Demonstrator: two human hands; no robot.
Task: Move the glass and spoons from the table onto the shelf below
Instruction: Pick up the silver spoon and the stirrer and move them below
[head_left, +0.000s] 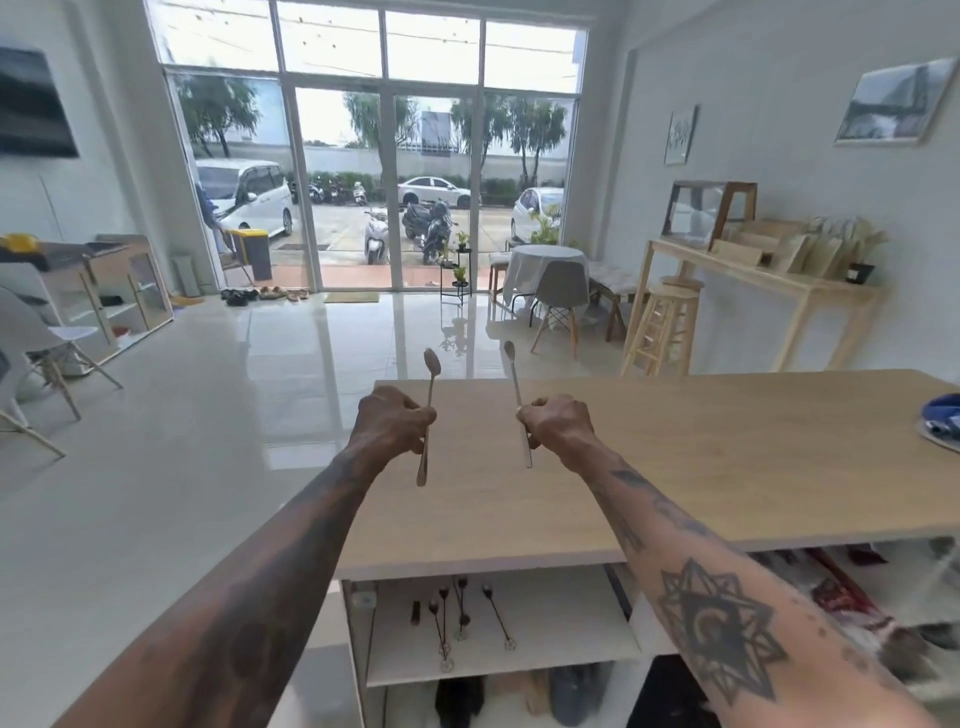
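Note:
My left hand (394, 418) is closed around a long-handled spoon (430, 374), bowl pointing up, above the left end of the wooden table (701, 457). A second long spoon (513, 371) is gripped the same way in my right hand (558, 426), a little to the right. Both spoons stand nearly upright over the tabletop. Below the table, a white shelf (561, 618) holds several long spoons (496, 616) lying side by side. A clear glass (363, 600) seems to stand at the shelf's back left corner, but it is hard to make out.
A blue cloth item (943, 421) lies at the table's right edge. A lower shelf holds dark objects (462, 699). To the right, another shelf bay has red and white clutter (841, 597). Open tiled floor (208, 415) lies left of the table; chairs and stools stand farther back.

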